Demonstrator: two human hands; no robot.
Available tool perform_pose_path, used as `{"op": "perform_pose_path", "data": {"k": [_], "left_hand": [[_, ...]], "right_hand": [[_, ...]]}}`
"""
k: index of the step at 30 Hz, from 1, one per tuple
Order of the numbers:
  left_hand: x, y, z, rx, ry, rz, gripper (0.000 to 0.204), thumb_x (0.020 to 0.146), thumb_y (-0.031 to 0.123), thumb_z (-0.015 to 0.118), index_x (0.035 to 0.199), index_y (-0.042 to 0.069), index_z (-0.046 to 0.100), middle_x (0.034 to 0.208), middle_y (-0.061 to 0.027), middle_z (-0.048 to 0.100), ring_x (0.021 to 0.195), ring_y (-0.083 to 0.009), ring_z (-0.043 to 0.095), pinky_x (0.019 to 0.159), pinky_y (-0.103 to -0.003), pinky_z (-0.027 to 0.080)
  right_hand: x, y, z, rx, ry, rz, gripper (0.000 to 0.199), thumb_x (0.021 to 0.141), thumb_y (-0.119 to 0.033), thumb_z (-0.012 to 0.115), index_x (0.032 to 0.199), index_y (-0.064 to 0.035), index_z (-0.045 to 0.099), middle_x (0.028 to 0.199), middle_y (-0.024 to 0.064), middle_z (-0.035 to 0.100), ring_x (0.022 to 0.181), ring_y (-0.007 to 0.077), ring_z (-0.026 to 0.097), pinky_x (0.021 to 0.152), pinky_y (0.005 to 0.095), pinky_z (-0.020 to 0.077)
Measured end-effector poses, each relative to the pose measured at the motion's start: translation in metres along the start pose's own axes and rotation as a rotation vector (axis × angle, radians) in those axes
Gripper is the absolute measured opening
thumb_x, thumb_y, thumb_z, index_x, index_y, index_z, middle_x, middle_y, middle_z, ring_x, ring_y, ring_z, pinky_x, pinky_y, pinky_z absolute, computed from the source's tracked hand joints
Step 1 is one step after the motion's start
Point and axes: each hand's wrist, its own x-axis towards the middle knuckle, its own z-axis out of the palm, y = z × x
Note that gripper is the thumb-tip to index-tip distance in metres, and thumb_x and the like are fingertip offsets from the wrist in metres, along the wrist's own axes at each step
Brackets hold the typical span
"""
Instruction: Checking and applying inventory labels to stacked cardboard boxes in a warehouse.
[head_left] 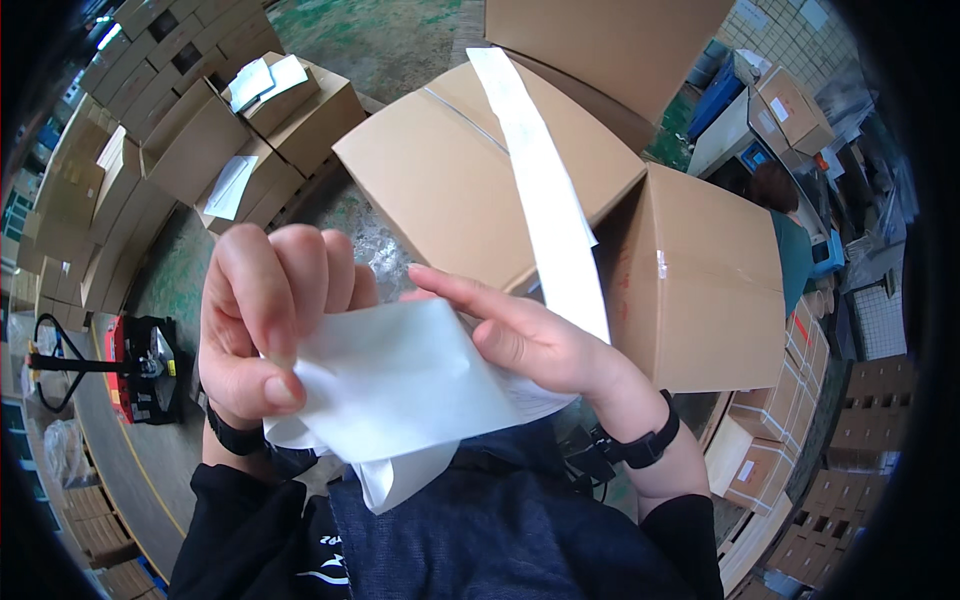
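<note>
My left hand [265,310] is closed, pinching the left edge of a white paper label [410,375] between thumb and fingertips. The label is held up in front of my body, its lower part curled and hanging. Beside its right edge is my right hand [545,340], fingers stretched out and pointing left; its palm side is partly hidden. A long white paper strip [540,170] lies across a cardboard box [440,170] and runs down behind my right hand. Whether the strip joins the label is hidden.
An open carton [700,280] stands right of the box, and a raised cardboard panel [610,50] behind it. Stacked cartons [270,170] with papers are at the left, near a red and black pallet jack [145,370]. A person [790,230] is at the right by a desk.
</note>
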Motion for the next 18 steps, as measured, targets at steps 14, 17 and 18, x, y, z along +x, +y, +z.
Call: {"op": "perform_pose_path", "data": {"k": [14,17,18], "left_hand": [[-0.015,0.02,-0.085,-0.573,0.518,-0.284,0.032,0.058,-0.007,0.05,0.085,0.009,0.044,0.089,-0.0059,0.043,0.078,-0.0167,0.047,0.063,-0.028,0.047],[-0.013,0.019,-0.085,-0.564,0.416,-0.276,0.031,0.058,-0.009,0.048,0.084,0.008,0.044,0.091,-0.0072,0.047,0.076,-0.0169,0.048,0.062,-0.028,0.046],[-0.013,0.017,-0.086,-0.572,0.328,-0.239,0.031,0.058,-0.01,0.047,0.084,0.008,0.044,0.091,-0.0075,0.048,0.074,-0.0165,0.048,0.061,-0.028,0.046]], "right_hand": [[0.069,-0.043,0.007,-0.067,0.067,0.104,0.025,0.078,-0.003,0.062,0.103,-0.0068,0.063,0.094,0.0041,0.064,0.085,0.0104,0.058,0.075,0.0235,0.0453],[0.07,-0.039,0.007,-0.109,0.108,0.036,0.021,0.075,0.0,0.063,0.095,-0.0046,0.065,0.088,0.0045,0.065,0.081,0.011,0.059,0.073,0.0231,0.0459],[0.069,-0.034,0.004,-0.181,0.12,-0.042,0.019,0.073,0.002,0.065,0.091,-0.0034,0.066,0.085,0.005,0.065,0.08,0.0115,0.06,0.073,0.0227,0.0463]]}}
